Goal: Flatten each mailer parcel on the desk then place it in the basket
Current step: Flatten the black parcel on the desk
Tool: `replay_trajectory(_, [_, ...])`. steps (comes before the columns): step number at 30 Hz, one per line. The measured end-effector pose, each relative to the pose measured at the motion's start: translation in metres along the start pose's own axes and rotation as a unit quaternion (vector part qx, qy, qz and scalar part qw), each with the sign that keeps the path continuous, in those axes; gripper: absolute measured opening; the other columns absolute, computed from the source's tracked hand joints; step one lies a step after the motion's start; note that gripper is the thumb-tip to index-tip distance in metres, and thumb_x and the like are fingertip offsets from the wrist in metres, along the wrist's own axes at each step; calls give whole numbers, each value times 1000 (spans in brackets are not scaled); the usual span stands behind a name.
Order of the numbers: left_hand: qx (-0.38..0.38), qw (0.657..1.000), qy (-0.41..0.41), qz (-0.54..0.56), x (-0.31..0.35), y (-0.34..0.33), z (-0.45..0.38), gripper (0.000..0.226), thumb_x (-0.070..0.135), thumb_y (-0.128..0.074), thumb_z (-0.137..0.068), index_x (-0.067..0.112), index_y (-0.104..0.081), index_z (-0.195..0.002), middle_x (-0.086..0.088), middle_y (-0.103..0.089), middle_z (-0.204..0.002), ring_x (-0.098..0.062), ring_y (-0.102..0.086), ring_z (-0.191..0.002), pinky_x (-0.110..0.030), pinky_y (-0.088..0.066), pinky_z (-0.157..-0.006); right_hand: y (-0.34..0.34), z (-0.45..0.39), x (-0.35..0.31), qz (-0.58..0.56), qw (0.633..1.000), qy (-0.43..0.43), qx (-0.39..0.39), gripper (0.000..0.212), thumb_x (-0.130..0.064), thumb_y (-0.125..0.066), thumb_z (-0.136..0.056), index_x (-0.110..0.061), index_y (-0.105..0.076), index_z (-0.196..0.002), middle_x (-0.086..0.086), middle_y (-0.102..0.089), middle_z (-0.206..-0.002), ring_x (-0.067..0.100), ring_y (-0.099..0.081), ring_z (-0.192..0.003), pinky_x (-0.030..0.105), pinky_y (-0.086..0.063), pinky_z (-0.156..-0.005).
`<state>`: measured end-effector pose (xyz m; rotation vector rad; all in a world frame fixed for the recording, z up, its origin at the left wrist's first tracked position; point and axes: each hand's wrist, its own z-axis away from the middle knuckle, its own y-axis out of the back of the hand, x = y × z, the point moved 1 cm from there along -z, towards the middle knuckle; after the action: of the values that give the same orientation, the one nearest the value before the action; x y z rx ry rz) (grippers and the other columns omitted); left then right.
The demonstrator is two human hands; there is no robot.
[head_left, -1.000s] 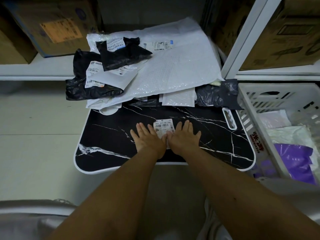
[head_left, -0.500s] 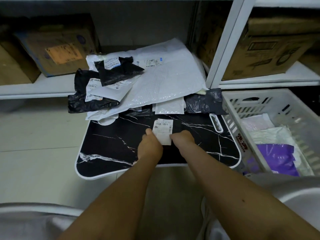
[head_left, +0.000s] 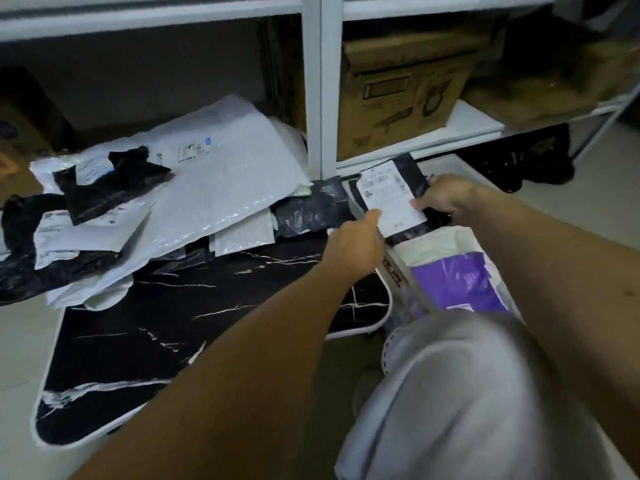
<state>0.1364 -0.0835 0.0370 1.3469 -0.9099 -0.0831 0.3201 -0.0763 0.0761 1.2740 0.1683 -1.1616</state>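
Head view, left hand [head_left: 355, 249] and right hand [head_left: 446, 197] gripping black mailer [head_left: 393, 199] over basket [head_left: 446, 164]

Bench [head_left: 180, 327]: we see a black top with white marble veins and a white rim, its near half bare.
Far end of bench: we see a pile of mailers [head_left: 194, 202] lying on it, white and black ones overlapping, the large white bubble mailer [head_left: 235, 174] on top and reaching back toward the shelf.
Bench's right far corner: we see a crumpled black mailer [head_left: 311, 209] lying at the edge.
Shelf [head_left: 464, 124]: we see a white board behind the bench carrying a cardboard box [head_left: 398, 95].
Floor [head_left: 20, 344]: we see pale tiles under the bench, and a dark bag [head_left: 526, 157] lying on them under the shelf at right.
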Motion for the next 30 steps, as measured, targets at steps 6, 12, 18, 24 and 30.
replay_trajectory(6, [-89,992,-77,-40,51,-68,-48,44,14,-47,-91,16,-40,-135,-13,-61,-114,-34,-57,-104,-43,-48,-86,47,-19,89,-18,996,-89,20,37,-8,-58,-93,1,-53,-129,18,-57,-129,37,-56,-118,43,-48,-95])
replay_trajectory(12, [-260,954,-122,-88,76,-143,-69,53,21,-44,-95,17,-27,-145,-19,-51,-129,-37,-48,-119,-43,-42,-97,62,-40,175,70,986,-148,-29,40,-10,-53,-97,2,-48,-135,23,-50,-137,21,-45,-94,27,-39,-58])
replay_trajectory(18, [-411,893,-154,-97,95,-190,-74,61,22,-39,-99,23,-10,-153,-12,-48,-139,-33,-51,-118,-35,-42,-85,56,-60,245,229,953,-192,-45,19,-7,-46,-96,-1,-59,-108,14,-56,-109,23,-49,-91,27,-38,-71])
replay_trajectory(24, [-455,874,-144,-92,91,-204,-84,64,13,-38,-99,22,-8,-154,-14,-43,-144,-30,-52,-116,-34,-44,-84,40,-61,286,317,919,-226,-66,36,-15,-44,-100,4,-52,-129,20,-54,-132,31,-54,-120,32,-42,-95])
replay_trajectory(30, [-450,878,-129,-101,81,-199,-85,63,18,-38,-100,19,-6,-154,-10,-27,-156,-28,-33,-138,-34,-31,-108,41,-59,277,356,912,-205,-11,27,-8,-47,-95,-1,-60,-117,13,-61,-107,28,-61,-102,32,-50,-88])
